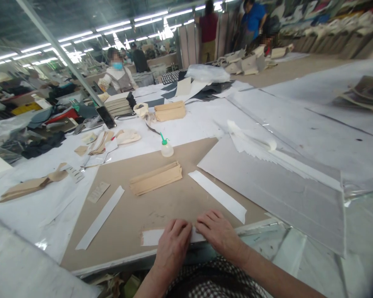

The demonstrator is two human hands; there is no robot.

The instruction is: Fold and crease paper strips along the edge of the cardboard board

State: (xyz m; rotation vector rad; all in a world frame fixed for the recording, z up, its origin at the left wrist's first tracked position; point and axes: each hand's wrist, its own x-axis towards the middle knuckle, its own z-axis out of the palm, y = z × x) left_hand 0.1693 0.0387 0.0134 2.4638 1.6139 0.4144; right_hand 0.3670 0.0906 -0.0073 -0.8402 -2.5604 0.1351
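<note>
Close to the front edge of a brown board point(112, 223), a white strip point(151, 237) lies crosswise under both hands. My left hand point(174, 241) has its fingers bent together, pressed on the strip's middle. Beside it, my right hand point(219, 234) is closed with bent fingers at the strip's right part; the fingertips partly hide what is gripped. Another white strip point(100, 218) lies to the left, and a third white strip point(219, 196) to the right. Behind the hands rests a stack of tan pieces point(156, 179).
A clear bottle point(167, 150) with a green nozzle stands at the board's far edge. A grey sheet point(267, 178) bearing stacked white strips point(304, 167) covers the right. A phone point(106, 117) leans on a pole point(62, 54). Several people are in the background.
</note>
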